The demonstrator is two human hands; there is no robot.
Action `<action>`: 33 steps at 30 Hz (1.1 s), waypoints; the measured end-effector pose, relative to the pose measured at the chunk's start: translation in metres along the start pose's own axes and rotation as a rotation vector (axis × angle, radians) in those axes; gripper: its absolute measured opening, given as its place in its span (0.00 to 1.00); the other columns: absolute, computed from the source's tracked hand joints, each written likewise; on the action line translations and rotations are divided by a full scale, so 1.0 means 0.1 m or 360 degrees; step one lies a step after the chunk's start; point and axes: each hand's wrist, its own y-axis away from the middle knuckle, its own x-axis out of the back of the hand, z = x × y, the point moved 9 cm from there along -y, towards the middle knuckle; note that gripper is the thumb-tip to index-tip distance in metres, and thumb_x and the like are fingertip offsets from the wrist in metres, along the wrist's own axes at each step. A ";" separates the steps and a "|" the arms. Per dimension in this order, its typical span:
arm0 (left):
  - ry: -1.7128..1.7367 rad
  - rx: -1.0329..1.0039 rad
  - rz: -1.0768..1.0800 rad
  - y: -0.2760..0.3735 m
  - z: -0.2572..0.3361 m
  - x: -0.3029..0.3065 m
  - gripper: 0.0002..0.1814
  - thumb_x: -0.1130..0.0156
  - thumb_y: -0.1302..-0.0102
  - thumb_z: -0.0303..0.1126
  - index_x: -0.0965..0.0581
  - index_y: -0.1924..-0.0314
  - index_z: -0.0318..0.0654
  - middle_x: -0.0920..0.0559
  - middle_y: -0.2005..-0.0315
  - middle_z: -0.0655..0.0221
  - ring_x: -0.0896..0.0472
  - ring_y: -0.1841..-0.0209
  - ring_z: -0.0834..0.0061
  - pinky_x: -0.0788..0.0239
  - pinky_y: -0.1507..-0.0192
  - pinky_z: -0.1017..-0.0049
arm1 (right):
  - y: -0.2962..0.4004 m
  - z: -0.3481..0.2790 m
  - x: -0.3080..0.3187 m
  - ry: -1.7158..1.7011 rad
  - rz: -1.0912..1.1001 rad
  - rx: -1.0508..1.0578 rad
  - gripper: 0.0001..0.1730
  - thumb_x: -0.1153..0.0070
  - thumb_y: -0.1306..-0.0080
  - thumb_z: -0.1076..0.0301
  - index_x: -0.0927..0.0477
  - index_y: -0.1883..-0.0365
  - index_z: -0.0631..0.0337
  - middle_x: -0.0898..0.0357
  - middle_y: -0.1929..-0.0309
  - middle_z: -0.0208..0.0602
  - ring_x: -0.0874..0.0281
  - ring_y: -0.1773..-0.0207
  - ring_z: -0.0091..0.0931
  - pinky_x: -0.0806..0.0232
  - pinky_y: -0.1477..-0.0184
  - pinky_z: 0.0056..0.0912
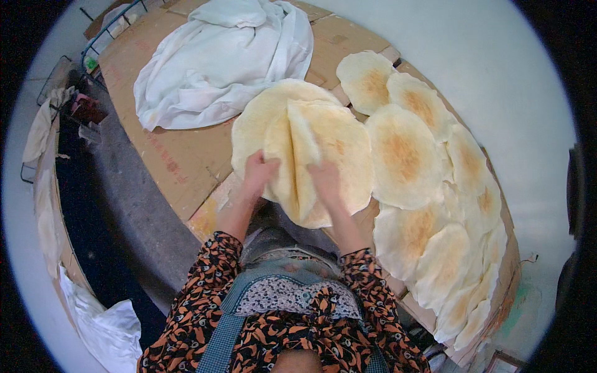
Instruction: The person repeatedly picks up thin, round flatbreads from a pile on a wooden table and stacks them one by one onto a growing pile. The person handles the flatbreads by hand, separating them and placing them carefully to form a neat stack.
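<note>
In front of me a large round flatbread [347, 144] is bent into a deep crease between my hands. My left hand [261, 173] pinches it left of the crease, fingers curled. On the other side my right hand [326, 178] grips it; motion blurs both hands and hides the exact finger contact. A paler flatbread [249, 119] shows beneath it at the left and top. Their near edges overhang the table edge.
Overlapping browned flatbreads [403, 156] cover the table's right side. A white cloth [219, 70] lies bunched at the far left, on cardboard [149, 149] covering the table. A white wall [489, 70] borders the far side. Another cloth [102, 321] is at lower left.
</note>
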 end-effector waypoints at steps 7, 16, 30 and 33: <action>0.0295 0.0319 0.0068 -0.14 -0.55 0.32 0.14 0.44 0.49 0.24 0.27 0.60 0.29 0.21 0.66 0.62 0.23 0.67 0.72 0.30 0.66 0.74 | 0.07 0.94 1.75 -0.1551 0.0185 -0.0163 0.19 0.47 0.47 0.74 0.29 0.55 0.70 0.24 0.62 0.41 0.25 0.62 0.30 0.31 0.57 0.31; 0.0181 0.0360 -0.0019 -0.24 -0.64 0.64 0.10 0.43 0.46 0.27 0.29 0.63 0.35 0.24 0.69 0.68 0.26 0.70 0.74 0.34 0.70 0.75 | 0.77 1.05 3.41 -0.1026 0.0534 -0.0045 0.18 0.44 0.49 0.74 0.27 0.59 0.71 0.24 0.63 0.37 0.26 0.64 0.24 0.33 0.60 0.29; 0.0276 0.0484 0.0056 -0.40 -0.14 0.72 0.20 0.47 0.41 0.35 0.35 0.50 0.36 0.28 0.57 0.64 0.29 0.58 0.69 0.34 0.59 0.71 | 3.04 2.91 6.73 -0.1429 0.2315 -0.0060 0.20 0.43 0.46 0.73 0.31 0.56 0.64 0.27 0.58 0.41 0.27 0.59 0.35 0.30 0.62 0.45; 0.0306 0.0504 0.0094 -0.32 -0.11 0.78 0.22 0.47 0.40 0.37 0.36 0.48 0.36 0.29 0.54 0.63 0.29 0.55 0.68 0.34 0.56 0.70 | 3.61 4.22 6.80 -0.1558 0.2529 -0.0049 0.18 0.44 0.45 0.70 0.30 0.56 0.61 0.29 0.57 0.40 0.29 0.56 0.34 0.32 0.61 0.46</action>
